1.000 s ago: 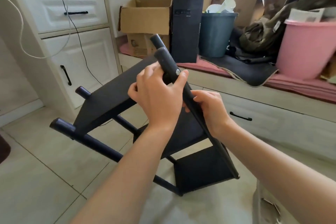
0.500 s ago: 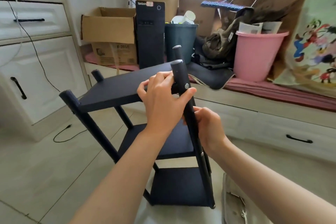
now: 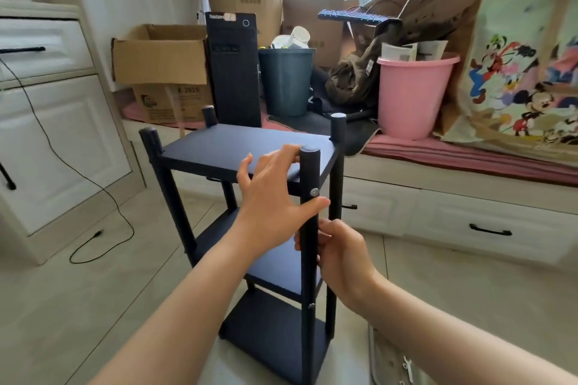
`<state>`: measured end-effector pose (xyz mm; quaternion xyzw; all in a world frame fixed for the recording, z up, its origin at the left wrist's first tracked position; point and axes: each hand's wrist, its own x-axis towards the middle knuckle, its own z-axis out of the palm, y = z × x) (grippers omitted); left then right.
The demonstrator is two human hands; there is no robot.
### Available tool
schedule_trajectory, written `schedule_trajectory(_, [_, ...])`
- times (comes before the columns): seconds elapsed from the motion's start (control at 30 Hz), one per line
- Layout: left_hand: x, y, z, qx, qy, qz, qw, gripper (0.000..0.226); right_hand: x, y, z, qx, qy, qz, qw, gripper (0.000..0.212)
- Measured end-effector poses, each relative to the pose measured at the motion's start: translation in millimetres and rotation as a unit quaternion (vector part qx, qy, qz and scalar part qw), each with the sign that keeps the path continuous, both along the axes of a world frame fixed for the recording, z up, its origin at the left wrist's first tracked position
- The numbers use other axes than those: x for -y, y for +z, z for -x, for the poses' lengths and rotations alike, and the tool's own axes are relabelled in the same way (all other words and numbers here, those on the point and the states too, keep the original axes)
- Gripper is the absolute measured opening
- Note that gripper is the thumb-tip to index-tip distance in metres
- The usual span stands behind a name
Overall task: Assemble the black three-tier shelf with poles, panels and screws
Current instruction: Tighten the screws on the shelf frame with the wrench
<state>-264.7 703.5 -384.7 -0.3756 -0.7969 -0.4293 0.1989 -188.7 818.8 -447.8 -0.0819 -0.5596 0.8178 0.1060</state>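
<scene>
The black three-tier shelf [image 3: 250, 147] stands upright on the tiled floor [image 3: 78, 306], right in front of the person, with all three panels fitted between four poles. The nearest pole [image 3: 309, 259] is the one both hands are busy with. The left hand [image 3: 269, 197] reaches in from the left: its fingers lie along the front edge of the top panel up near the pole's cap, and the thumb presses against the pole just under a silver screw [image 3: 313, 192], so the hand is loosely curved round that corner rather than clenched. The right hand [image 3: 344, 256] sits lower and to the right, its fingers curled round the same pole between the top and middle panels. A second screw [image 3: 311, 306] shows further down the pole, at the level of the middle panel.

Behind the shelf runs a low window seat with a pink mat, crowded with things: an open cardboard box [image 3: 159, 56], a black computer tower [image 3: 234, 69], a dark bin [image 3: 286, 81] stuffed with rubbish, and a pink bucket [image 3: 413, 97] holding papers. A cartoon-print bag [image 3: 525, 56] leans at the far right. To the left stands a white cabinet [image 3: 59, 134], with a black cable [image 3: 103, 228] trailing down it and onto the floor.
</scene>
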Motion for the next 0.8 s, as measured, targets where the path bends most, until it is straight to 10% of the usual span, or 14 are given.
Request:
schedule_trajectory(0.53, [32, -6, -5, 0.034, -0.030, 0.108, 0.993, 0.059, -3, -17, -4, 0.076, 0.115, -0.171, 0.976, 0.034])
schedule_trajectory(0.8, [64, 4, -1, 0.095, -0.117, 0.125, 0.981, 0.061, -57, 11, 8, 0.148, -0.197, -0.205, 0.947, 0.029])
